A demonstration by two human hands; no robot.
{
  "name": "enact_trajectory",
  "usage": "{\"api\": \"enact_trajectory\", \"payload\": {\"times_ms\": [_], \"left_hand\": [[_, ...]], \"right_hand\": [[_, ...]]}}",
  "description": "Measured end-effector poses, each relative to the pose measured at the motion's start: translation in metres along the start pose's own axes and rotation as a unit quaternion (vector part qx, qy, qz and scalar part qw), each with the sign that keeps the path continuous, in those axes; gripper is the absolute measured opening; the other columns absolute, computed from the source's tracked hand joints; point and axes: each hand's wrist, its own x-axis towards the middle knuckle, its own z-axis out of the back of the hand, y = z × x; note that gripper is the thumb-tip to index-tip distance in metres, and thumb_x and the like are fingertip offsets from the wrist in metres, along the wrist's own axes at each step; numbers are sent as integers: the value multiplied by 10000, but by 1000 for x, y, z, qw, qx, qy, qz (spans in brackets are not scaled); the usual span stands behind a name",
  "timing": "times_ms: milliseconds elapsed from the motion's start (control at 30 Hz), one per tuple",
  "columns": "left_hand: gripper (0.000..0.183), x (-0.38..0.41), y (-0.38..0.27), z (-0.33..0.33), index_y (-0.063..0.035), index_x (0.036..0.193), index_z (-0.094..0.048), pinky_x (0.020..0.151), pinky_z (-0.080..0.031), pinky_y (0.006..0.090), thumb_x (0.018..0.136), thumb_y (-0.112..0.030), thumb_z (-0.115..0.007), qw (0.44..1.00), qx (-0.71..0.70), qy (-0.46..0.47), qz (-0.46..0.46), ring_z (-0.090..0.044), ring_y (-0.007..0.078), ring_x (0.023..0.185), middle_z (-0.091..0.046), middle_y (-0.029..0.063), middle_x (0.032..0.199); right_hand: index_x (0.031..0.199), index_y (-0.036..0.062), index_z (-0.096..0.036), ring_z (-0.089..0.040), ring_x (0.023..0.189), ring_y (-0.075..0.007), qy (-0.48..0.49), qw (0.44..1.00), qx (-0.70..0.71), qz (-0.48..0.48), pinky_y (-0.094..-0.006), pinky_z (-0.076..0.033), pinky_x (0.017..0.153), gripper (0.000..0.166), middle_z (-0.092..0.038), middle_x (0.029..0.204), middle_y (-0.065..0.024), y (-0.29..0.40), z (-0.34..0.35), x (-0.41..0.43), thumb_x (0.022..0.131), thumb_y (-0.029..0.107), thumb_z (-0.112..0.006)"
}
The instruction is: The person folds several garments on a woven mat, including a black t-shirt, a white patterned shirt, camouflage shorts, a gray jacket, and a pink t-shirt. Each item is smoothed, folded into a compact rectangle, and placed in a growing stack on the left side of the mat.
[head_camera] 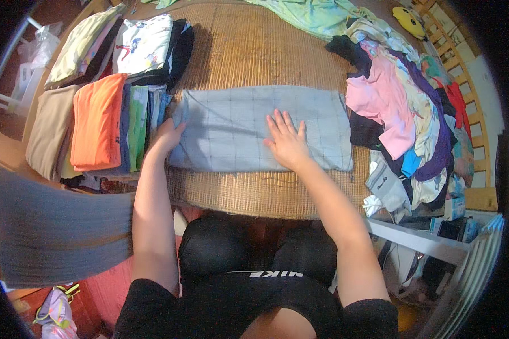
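A light grey-blue garment or cloth (237,144) with a faint check lies folded into a long rectangle across the woven mat (263,51). At its left end, my left hand (167,136) pinches the edge between thumb and fingers; part of the fingers is hidden. My right hand (287,142) rests flat on the cloth right of its middle, palm down, with the fingers spread. Close to the left hand stands a row of folded clothes, among them an orange garment (97,123) and a green one (138,127).
Behind the orange garment are more folded clothes, one a white printed garment (144,44). Loose clothes pile up on the right, with a pink garment (381,106) and grey underwear (386,182). A pale green cloth (305,17) lies at the back, near a wooden rail (475,114).
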Motion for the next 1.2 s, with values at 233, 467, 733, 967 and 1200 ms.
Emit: {"api": "enact_trajectory", "payload": {"times_ms": [233, 467, 733, 967, 1200], "left_hand": [[397, -47, -72, 39, 56, 1127, -455, 843, -402, 358, 847, -222, -505, 992, 10, -82, -92, -551, 305, 965, -564, 226, 1022], [311, -74, -165, 56, 11, 1079, -481, 748, -435, 236, 858, -204, -526, 873, -421, 133, -209, -539, 102, 827, -566, 40, 909], [476, -54, -265, -86, 44, 1138, -428, 696, -456, 302, 753, -182, -593, 929, -258, 126, -233, -556, 183, 849, -567, 127, 947], [476, -65, -309, -172, 22, 1187, -380, 668, -477, 308, 780, -139, -565, 921, -311, 161, -170, -571, 214, 822, -562, 154, 948], [449, -101, -243, -134, 3, 1170, -386, 576, -460, 282, 807, -188, -567, 887, -198, 192, -371, -559, 167, 677, -570, 81, 771]], "right_hand": [[1327, 68, -240, -134, 1305, -250, -13, 998, 31, 49, -534, -143, 1010, 570, -159, 1409, -110, -3, -4, -8, 871, 391, -352], [1259, -9, -348, -338, 1210, -288, 81, 974, 133, 163, -382, -308, 972, 459, -350, 1303, -172, 9, 15, -23, 858, 188, -452], [1093, -3, -503, -565, 899, -206, -86, 433, 867, -230, -330, -451, 782, 478, -550, 1063, -137, -96, 28, -25, 873, 414, -427], [967, 48, -550, -536, 715, -100, -44, 545, 772, -324, -222, -425, 631, 414, -583, 844, -12, -144, 39, -18, 821, 435, -533], [943, -28, -550, -549, 729, -160, -9, 658, 711, -248, -281, -438, 649, 270, -585, 845, -80, -157, 36, -15, 788, 191, -584]]}}
